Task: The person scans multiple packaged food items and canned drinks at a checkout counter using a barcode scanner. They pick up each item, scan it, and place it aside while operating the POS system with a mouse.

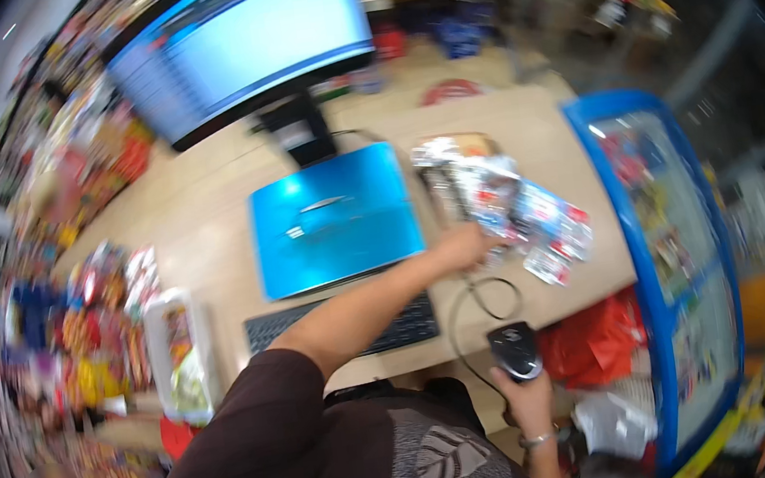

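Note:
My left arm reaches across the desk, its hand point(465, 247) at the near left edge of a pile of shiny silver, blue and red packets point(532, 211). Blur smears those fingers, so whether they grip a packet or only touch it does not show. Low in front of the desk edge, my right hand point(526, 405) is closed round a black handheld barcode scanner point(515, 351). A thin black cable point(461, 349) curls from the scanner up onto the desk.
A blue laptop-like lid point(337, 216) lies behind a black keyboard point(412, 319), below a lit monitor point(253, 40). At the left stands a white bin point(161, 362) beside snack packets. A blue-framed freezer point(655, 320) borders the right, near a red bag point(595, 339).

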{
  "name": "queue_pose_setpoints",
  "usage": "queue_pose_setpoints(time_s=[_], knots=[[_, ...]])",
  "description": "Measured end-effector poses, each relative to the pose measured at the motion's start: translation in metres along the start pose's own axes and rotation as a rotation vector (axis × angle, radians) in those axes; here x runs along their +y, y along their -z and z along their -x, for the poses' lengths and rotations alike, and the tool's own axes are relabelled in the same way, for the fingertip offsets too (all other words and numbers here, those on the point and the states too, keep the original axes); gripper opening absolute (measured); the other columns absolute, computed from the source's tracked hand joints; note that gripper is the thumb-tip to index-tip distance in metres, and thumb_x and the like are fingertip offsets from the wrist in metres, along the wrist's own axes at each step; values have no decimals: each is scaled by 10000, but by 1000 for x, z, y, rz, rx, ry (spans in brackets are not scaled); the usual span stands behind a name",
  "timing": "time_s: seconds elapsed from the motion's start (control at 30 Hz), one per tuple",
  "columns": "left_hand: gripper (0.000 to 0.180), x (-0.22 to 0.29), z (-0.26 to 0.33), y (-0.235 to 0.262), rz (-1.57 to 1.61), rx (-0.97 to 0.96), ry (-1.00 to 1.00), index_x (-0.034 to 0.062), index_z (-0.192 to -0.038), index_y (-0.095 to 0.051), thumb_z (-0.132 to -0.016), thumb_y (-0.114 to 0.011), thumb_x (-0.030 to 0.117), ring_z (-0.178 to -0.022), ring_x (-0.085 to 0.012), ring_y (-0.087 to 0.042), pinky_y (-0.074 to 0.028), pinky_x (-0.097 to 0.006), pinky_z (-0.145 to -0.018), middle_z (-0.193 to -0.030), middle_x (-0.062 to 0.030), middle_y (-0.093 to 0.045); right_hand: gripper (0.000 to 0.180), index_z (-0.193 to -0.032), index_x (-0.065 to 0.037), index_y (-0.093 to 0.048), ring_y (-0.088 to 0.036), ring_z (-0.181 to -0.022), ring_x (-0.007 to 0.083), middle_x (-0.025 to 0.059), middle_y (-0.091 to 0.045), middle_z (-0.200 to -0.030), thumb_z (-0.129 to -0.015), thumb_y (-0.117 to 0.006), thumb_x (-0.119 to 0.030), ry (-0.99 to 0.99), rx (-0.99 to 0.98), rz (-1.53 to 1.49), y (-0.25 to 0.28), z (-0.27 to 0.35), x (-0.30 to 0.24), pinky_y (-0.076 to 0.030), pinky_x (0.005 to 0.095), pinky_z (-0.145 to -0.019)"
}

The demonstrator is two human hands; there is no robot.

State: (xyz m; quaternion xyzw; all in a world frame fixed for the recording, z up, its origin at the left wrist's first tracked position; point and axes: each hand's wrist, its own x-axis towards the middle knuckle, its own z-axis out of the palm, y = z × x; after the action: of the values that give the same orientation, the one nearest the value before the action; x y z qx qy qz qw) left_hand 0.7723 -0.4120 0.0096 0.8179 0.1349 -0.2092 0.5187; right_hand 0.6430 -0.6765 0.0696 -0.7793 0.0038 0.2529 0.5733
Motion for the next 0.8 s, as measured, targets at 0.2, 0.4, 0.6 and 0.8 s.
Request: queue_pose_setpoints(time_s=[0.2, 0.4, 0.6, 0.8], knots=[[436, -78, 175, 101, 268, 322, 38, 12, -1026, -639, -924, -618, 436, -728, -169, -679, -546, -306, -622, -872, -97, -698, 332, -1087, 11, -604, -573, -767, 108, 27, -632, -919, -792, -751, -32, 71, -90, -16, -12, -47, 34, -489, 264, -677], [396, -316, 354, 269, -28, 1126, 405, 55, -1091, -664, -887, -648, 394, -905, -257, -679, -525, -370, -792, -986, -141, -707, 299, -1081, -12, -572, -525, -541, 100, 37, -596, -797, -835, -722, -94, 114, -91, 166, -68, -64, -11, -445, 231, -472], [911, -503, 496, 405, -399, 1208, 965, -57, -1260, -536, -689, -756, 618, -1245, -370, -510, -415, -427, -1032, -1312, -264, -541, 201, -969, -18, -633, -454, -581, 100, -12, -544, -704, -861, -729, -158, 65, -10, 248, -159, -13, -81, -376, 269, -492], [1163, -584, 482, 420, -420, 1018, 1225, -55, -1361, -453, -563, -765, 732, -1350, -363, -404, -321, -448, -1117, -1395, -246, -476, 85, -913, -28, -621, -469, -560, 107, -14, -540, -689, -875, -678, -79, 91, 17, 388, -170, -7, -44, -381, 271, -498]])
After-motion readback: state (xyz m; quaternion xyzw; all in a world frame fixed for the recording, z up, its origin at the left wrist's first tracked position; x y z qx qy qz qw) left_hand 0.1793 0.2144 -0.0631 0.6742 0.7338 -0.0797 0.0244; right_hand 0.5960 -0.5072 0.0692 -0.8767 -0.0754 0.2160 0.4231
